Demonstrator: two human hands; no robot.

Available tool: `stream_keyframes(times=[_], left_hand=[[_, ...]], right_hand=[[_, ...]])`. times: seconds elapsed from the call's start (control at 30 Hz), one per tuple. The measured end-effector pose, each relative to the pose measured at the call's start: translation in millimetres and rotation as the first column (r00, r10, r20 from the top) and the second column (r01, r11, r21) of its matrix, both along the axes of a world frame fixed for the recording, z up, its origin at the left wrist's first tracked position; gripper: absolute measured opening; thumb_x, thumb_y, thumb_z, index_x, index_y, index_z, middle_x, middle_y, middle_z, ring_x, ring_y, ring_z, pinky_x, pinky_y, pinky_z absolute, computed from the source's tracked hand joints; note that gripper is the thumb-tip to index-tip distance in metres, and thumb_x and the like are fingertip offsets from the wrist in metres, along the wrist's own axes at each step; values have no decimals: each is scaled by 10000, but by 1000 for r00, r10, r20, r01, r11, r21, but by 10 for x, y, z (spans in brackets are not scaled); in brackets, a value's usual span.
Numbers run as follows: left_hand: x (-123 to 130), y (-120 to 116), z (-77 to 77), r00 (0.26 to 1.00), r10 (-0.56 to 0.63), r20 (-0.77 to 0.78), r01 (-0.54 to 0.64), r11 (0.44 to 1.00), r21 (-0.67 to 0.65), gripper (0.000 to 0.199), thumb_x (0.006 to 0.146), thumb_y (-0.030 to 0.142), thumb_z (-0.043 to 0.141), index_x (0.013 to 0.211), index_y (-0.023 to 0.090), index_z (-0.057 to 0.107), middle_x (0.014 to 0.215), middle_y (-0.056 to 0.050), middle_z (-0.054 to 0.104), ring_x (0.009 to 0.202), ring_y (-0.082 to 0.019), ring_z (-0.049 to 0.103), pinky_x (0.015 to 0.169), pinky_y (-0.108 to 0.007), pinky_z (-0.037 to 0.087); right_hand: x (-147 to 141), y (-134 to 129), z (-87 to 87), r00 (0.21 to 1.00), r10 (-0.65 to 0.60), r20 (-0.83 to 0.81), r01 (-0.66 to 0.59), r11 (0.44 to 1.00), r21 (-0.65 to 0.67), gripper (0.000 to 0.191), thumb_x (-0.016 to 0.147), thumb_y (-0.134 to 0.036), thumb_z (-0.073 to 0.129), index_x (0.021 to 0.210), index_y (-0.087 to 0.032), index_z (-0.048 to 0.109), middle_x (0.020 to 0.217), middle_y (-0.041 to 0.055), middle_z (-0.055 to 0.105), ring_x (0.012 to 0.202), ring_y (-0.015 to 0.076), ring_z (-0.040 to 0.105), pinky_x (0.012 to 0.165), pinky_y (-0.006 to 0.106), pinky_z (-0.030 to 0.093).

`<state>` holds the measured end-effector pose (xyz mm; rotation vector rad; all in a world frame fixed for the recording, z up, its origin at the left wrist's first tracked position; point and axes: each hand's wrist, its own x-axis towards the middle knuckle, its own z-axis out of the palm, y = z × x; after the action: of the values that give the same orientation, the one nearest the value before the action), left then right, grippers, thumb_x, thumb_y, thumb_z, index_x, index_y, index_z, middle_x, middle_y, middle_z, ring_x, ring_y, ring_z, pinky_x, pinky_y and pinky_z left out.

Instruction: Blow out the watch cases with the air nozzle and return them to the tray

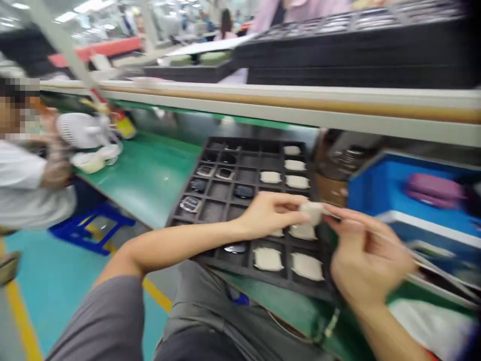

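Note:
My left hand (268, 215) reaches over a black compartment tray (214, 212), its thumb and fingers closed on a small cream-coloured piece with rounded corners (311, 212). My right hand (370, 255) is to the right of the tray, fingers pinched around a slim tool with a dark end (332, 216); blur hides its exact kind. The tool's tip meets or nearly meets the edge of the piece. Similar cream pieces (268, 259) lie in the tray's right-hand columns. Dark glossy pieces (190, 203) sit in several compartments on the left.
A blue bin (379, 180) holding a purple case (436, 189) stands to the right. Above the bench (150, 165) runs a shelf rail (263, 103) carrying stacked black trays (353, 55). At left, a co-worker (30, 180) sits near a white fan (79, 129) and a blue stool (92, 228).

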<state>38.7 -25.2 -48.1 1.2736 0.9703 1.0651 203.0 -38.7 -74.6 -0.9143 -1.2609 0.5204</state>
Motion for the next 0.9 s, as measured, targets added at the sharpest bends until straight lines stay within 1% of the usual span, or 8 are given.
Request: stream_keyframes(times=[0.07,0.2,0.3,0.5,0.73,0.9], left_hand=[[-16,52,52,999,-6,40,5,1000,23,410,758,362,858,1090,128,805,1059,-108,810,978,-251,753,947,-362,574],[-22,91,107,997,11,78,-10,1000,-16,440,721,342,893,1094,128,801,1137,-126,799,1011,-262,761,979,-379,572],[-8,76,124,998,27,58,-26,999,-23,425,720,328,895,1084,128,803,1155,-130,795,1033,-272,761,984,-384,576],[-5,92,130,999,45,19,-46,999,23,379,719,327,894,1048,153,818,1123,-111,806,1036,-278,761,967,-384,591],[5,98,137,999,43,20,-44,998,42,335,719,305,888,1020,171,827,1091,-95,814,1012,-268,764,942,-373,603],[15,100,150,999,44,23,-45,998,48,326,717,295,889,1009,163,829,1077,-96,817,994,-263,767,929,-368,609]], right_hand=[[42,31,-1,1000,8,8,-8,1000,7,195,965,-367,665,907,-207,761,928,68,789,856,230,766,783,429,650],[15,140,-41,997,61,-46,-59,997,49,142,966,-318,662,941,-220,761,984,70,787,970,251,767,866,467,646],[12,140,-49,996,74,-54,-70,996,63,142,972,-315,649,955,-227,760,984,68,788,987,256,769,866,468,653],[35,128,-36,996,89,-29,-86,994,73,130,969,-292,649,977,-244,769,1007,69,794,1000,261,770,893,486,653],[35,134,-34,996,88,-17,-87,994,60,139,976,-303,638,983,-249,766,1016,68,791,1011,258,766,906,485,655],[33,135,-41,995,96,-27,-94,993,78,134,973,-280,641,995,-252,771,1021,66,790,1008,258,764,892,481,655]])
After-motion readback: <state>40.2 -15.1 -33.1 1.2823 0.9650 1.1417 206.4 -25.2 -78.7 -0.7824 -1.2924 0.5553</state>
